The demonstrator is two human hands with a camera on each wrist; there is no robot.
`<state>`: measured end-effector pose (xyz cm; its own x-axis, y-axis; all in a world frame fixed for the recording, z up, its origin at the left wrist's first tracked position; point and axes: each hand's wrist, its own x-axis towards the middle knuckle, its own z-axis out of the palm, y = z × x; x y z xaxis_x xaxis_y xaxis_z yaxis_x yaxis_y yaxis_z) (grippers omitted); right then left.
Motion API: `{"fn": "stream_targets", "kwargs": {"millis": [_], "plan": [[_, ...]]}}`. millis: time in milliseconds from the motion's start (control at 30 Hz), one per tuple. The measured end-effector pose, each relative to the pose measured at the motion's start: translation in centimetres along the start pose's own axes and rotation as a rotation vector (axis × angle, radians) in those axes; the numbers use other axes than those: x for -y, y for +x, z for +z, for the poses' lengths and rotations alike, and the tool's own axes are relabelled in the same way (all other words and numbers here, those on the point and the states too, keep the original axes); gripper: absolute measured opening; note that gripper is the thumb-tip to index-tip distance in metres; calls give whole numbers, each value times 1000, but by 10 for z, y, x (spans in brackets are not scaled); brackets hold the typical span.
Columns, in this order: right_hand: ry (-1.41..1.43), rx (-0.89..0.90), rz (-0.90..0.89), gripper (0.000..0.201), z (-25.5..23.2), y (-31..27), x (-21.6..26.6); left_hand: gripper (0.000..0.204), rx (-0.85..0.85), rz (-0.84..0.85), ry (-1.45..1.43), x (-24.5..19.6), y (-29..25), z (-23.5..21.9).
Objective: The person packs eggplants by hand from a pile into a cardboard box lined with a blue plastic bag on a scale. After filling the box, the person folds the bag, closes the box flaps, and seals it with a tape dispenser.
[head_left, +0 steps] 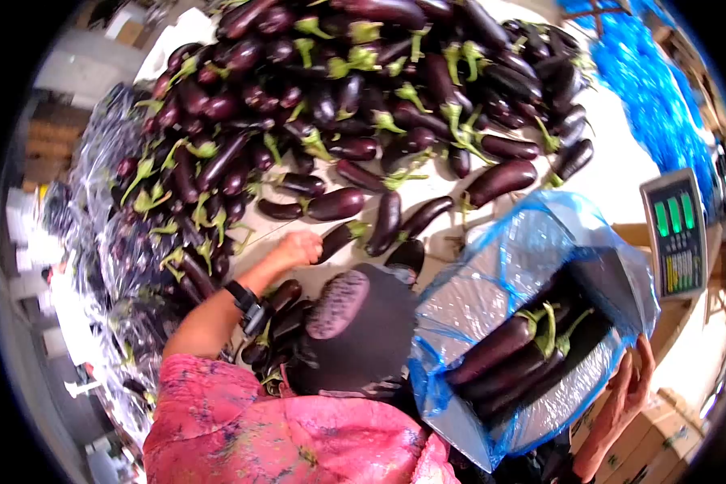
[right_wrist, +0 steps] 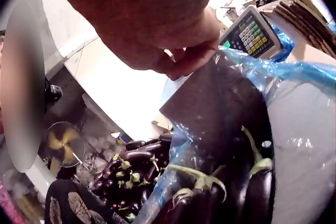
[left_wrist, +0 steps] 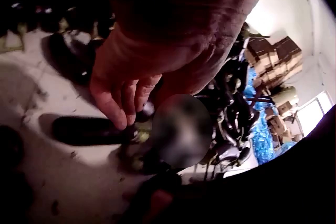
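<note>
While the right hand (head_left: 623, 393) pinched the blue bag (head_left: 573, 211), the left hand (head_left: 300, 248) was at an eggplant (left_wrist: 84, 130) — grasp impossible to tell — and gentle mid-body support seemed wisest.

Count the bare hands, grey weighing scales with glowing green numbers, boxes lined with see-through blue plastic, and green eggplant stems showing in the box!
Bare hands, left hand and right hand: 2
Grey weighing scale: 1
Box lined with see-through blue plastic: 1
Green eggplant stems showing inside: 3
Total: 7
</note>
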<state>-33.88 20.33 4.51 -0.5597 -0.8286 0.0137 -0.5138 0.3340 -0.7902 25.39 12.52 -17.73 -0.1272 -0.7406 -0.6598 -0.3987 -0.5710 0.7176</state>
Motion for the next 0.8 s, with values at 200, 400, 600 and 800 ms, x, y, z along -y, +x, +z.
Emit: {"fn": "stream_targets", "kwargs": {"millis": [200,400,600,800], "plan": [[-153,227,-86,30,29,-11,6,32,-298,-38,252,68,-46,27],[-230,512,-287,24,53,-17,20,21,-489,76,178,101,-44,14],[-378,604,-125,28,67,-24,25,28,-782,149,513,133,1,-25],[-401,666,-93,30,70,-31,28,42,-950,434,865,75,70,-71]]}}
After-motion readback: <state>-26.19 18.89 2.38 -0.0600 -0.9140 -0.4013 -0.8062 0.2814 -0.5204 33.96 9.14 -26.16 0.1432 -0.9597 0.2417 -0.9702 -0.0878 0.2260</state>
